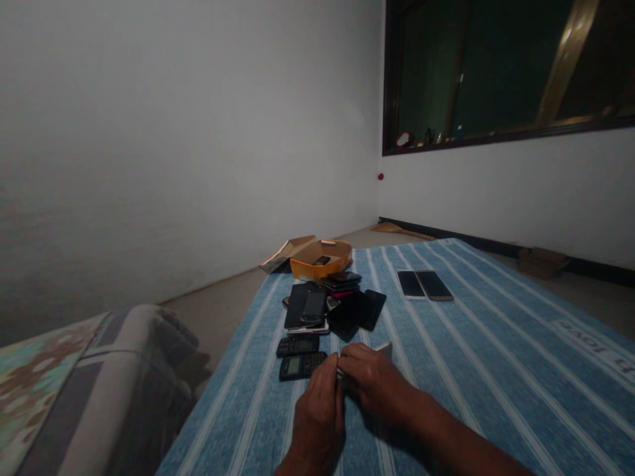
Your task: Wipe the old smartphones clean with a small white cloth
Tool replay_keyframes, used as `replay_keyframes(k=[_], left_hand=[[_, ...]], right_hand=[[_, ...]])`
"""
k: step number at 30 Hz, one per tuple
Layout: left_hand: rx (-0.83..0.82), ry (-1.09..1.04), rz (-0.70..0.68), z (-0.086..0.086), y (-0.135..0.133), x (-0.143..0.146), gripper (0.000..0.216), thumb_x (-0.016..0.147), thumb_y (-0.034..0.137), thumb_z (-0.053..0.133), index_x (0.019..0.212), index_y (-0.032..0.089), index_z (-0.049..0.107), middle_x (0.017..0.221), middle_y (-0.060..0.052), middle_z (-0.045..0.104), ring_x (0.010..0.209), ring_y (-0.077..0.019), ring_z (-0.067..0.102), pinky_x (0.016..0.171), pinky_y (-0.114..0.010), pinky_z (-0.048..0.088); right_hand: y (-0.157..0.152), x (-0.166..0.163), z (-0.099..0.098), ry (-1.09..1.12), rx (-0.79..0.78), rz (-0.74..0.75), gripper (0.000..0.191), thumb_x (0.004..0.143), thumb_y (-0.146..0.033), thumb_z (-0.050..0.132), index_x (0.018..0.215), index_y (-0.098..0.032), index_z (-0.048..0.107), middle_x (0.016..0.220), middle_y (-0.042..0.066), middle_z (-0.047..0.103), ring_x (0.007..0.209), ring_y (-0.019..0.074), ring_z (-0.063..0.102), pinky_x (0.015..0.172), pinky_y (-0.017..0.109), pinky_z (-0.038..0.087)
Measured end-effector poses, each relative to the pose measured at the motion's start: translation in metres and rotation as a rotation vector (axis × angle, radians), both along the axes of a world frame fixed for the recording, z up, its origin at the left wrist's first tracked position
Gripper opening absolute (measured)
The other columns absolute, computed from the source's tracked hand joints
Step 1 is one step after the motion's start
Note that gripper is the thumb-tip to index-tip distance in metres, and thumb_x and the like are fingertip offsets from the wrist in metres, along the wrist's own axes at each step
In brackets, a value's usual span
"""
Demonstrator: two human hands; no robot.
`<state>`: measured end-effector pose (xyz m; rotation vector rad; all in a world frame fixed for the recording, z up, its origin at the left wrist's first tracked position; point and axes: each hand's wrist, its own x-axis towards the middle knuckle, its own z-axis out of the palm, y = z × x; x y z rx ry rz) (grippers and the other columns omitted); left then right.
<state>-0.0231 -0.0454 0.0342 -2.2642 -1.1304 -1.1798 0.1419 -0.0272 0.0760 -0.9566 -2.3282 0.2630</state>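
Note:
My right hand [370, 378] is closed around a pale, thin phone [385, 348], mostly hidden by the fingers, with one light corner sticking out past the knuckles. Against its near left end my left hand [320, 410] is closed too, the fingertips of both hands almost meeting. Just left of the hands lie two black keypad phones [297, 345], one in front of the other. Beyond them is a loose pile of dark phones [313, 305], some stacked and some fanned out. Two smartphones [411, 284] lie side by side farther right, screens up.
An orange cardboard box [317, 268] with its lid open stands at the far end, a small phone inside. Everything rests on a blue striped cloth [476, 370]. At left is a blanket-covered surface [133, 383]. A window [486, 66] and white walls lie beyond.

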Motion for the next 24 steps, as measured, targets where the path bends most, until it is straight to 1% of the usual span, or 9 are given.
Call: replay_keyframes(k=[4,7,11,16,21,24], left_hand=[[0.023,0.012,0.005,-0.001,0.001,-0.001,0.032,0.102,0.019,0.037,0.13,0.011,0.05,0.112,-0.016,0.073,0.104,-0.021,0.072,0.089,-0.029,0.061],[0.028,0.014,0.005,0.0,0.001,-0.001,0.032,0.102,0.019,0.037,0.129,0.011,0.051,0.111,-0.015,0.073,0.103,-0.0208,0.073,0.088,-0.029,0.061],[-0.025,0.015,-0.018,0.006,0.0,0.0,0.03,0.102,0.018,0.037,0.126,0.012,0.052,0.11,-0.014,0.072,0.103,-0.0205,0.072,0.089,-0.029,0.061],[-0.044,0.021,-0.037,0.012,-0.002,0.002,0.028,0.101,0.016,0.036,0.122,0.014,0.054,0.106,-0.013,0.072,0.099,-0.0204,0.072,0.084,-0.028,0.061],[0.007,0.034,-0.008,0.008,0.0,0.0,0.029,0.1,0.016,0.037,0.123,0.014,0.054,0.107,-0.013,0.072,0.1,-0.0214,0.072,0.085,-0.029,0.061],[-0.006,0.05,-0.003,0.006,0.001,-0.001,0.029,0.101,0.017,0.036,0.123,0.014,0.054,0.107,-0.013,0.072,0.101,-0.0214,0.072,0.086,-0.03,0.061]], right_hand=[[-0.002,0.004,0.009,-0.046,-0.055,0.006,0.021,0.084,0.003,0.056,0.093,-0.015,0.063,0.093,0.006,0.064,0.086,0.0179,0.057,0.072,0.026,0.041],[-0.002,0.008,0.015,-0.078,-0.087,-0.022,0.022,0.083,0.003,0.056,0.093,-0.016,0.064,0.094,0.006,0.064,0.088,0.0178,0.057,0.073,0.026,0.04],[0.002,0.018,0.017,-0.094,-0.126,-0.063,0.022,0.084,0.002,0.053,0.087,-0.017,0.064,0.09,0.004,0.063,0.083,0.0163,0.057,0.069,0.025,0.037],[0.01,0.034,0.023,-0.086,-0.162,-0.051,0.02,0.081,-0.001,0.054,0.083,-0.017,0.066,0.087,0.004,0.064,0.081,0.0157,0.058,0.068,0.024,0.036],[0.017,0.052,0.031,-0.092,-0.233,-0.074,0.023,0.079,-0.001,0.052,0.082,-0.016,0.069,0.087,0.005,0.065,0.08,0.0155,0.06,0.069,0.023,0.036],[0.02,0.062,0.034,-0.097,-0.264,-0.097,0.024,0.077,-0.001,0.052,0.08,-0.016,0.071,0.086,0.005,0.066,0.08,0.0156,0.06,0.068,0.023,0.036]])
